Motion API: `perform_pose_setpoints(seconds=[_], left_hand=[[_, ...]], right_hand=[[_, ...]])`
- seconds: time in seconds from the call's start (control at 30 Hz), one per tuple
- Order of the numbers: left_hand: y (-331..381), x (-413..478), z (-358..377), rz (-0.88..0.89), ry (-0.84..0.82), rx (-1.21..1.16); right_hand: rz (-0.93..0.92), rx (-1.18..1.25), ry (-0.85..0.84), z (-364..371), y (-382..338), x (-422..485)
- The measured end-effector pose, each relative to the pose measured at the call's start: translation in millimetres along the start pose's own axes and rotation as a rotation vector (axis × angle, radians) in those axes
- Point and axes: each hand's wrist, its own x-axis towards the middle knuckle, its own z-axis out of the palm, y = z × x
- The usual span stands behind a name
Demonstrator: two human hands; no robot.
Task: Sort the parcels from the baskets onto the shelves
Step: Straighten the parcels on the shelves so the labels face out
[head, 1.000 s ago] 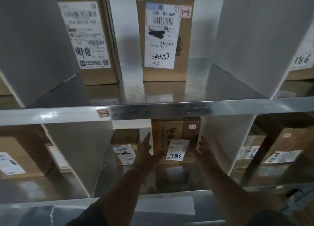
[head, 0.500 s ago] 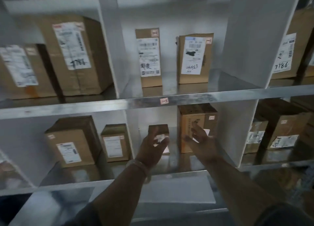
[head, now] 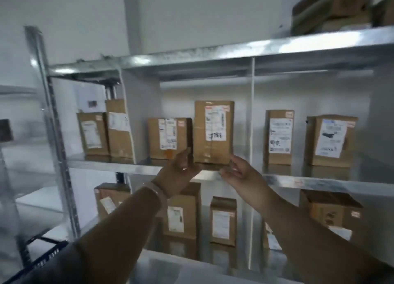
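**Tall box on the middle shelf, hands at its base**

The tall box [head: 213, 132] is stood upright on the middle shelf [head: 119, 166], near the front edge, with a short box [head: 168, 137] touching or just beside it at 9 o'clock and a thin divider [head: 252, 113] near it at 3 o'clock. The left hand [head: 181, 172] is raised at the box's 7 o'clock corner, fingers partly straightened and pointing up; nothing is held in it. The right hand [head: 239, 172] is placed at the 5 o'clock corner, fingers loosely curled and empty; whether either hand touches the cardboard cannot be told through the blur.

The box is judged stiff, taped corrugated card, dry and not slippery; its weight cannot be read, though its height over a narrow base suggests it may tip easily. A hold is best taken low on both side faces, palms pressed inward; the paper label [head: 214, 125] on the front is better left unrubbed, and the top should be steadied if the box is slid.
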Motion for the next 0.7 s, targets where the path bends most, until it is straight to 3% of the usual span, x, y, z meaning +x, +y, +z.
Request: perform_pose_setpoints(seconds=[0.1,0.27,0.47,0.7], left_hand=[[14.4,9.5,-52.2,0.009,0.091,-0.064],[15.5,17.2,-112.4,0.028,0.218,0.084],[-16.1,24.0,-155.3,-0.046,0.279,0.169],[-66.8,40.0,-194.2,-0.125,0.309,0.092]], right_hand=[[-0.088,-0.026,-0.035,14.6,-44.8,23.8],[-0.206,-0.07,-0.098,46.3,-86.0,55.9],[-0.227,-0.057,-0.201,96.6,-84.2,90.0],[-0.224,-0.079,-0.224,156.9,-87.0,123.4]])
